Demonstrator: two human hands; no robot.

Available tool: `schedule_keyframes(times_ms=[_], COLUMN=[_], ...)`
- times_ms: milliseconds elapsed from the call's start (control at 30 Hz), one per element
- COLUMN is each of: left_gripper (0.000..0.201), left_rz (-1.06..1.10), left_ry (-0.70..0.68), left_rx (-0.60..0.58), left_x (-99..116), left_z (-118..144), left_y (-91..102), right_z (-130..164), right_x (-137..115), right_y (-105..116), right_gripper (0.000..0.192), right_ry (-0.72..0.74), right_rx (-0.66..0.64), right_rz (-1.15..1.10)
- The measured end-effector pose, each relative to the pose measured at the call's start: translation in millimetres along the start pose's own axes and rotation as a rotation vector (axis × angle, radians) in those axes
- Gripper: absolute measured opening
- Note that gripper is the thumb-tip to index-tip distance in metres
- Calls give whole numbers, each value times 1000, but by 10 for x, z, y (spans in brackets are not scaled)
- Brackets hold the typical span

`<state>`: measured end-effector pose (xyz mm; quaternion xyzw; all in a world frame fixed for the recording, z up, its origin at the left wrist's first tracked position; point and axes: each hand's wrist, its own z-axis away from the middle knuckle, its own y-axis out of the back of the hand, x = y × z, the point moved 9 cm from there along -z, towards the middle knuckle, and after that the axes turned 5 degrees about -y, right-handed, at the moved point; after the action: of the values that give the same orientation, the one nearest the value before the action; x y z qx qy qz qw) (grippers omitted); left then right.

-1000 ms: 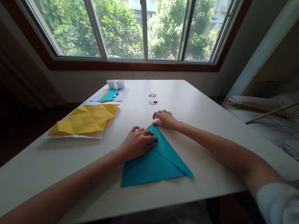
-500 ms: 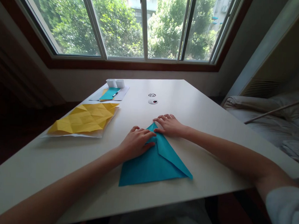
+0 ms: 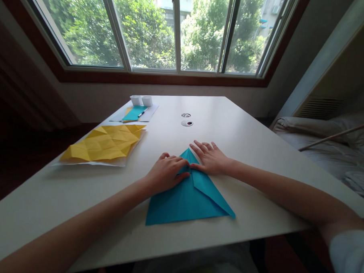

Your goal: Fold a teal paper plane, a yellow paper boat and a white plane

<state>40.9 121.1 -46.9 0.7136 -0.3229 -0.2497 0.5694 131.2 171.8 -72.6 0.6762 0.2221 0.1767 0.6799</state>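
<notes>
Near the front edge of the white table (image 3: pixel 245 143) lies a folded, pointed sheet of teal paper (image 3: pixel 187 207). The left hand (image 3: pixel 166 174), loosely open, presses on its upper left; the right hand (image 3: pixel 212 158), fingers spread, touches its upper right.

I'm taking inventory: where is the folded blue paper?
In the head view, the folded blue paper lies below centre, right of the creased yellow paper, partly under the left hand and right hand.
</notes>
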Motion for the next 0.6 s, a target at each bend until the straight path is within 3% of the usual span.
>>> schedule_keyframes(times_ms=[600], left_gripper=[31], left_rz=[-22], left_ry=[-38], left_rx=[-15], left_x=[50], left_z=[-5], left_y=[-29], right_z=[424], right_x=[-74], right_y=[-32], right_gripper=[101], right_ry=[121], right_rx=[-84], right_rz=[-106])
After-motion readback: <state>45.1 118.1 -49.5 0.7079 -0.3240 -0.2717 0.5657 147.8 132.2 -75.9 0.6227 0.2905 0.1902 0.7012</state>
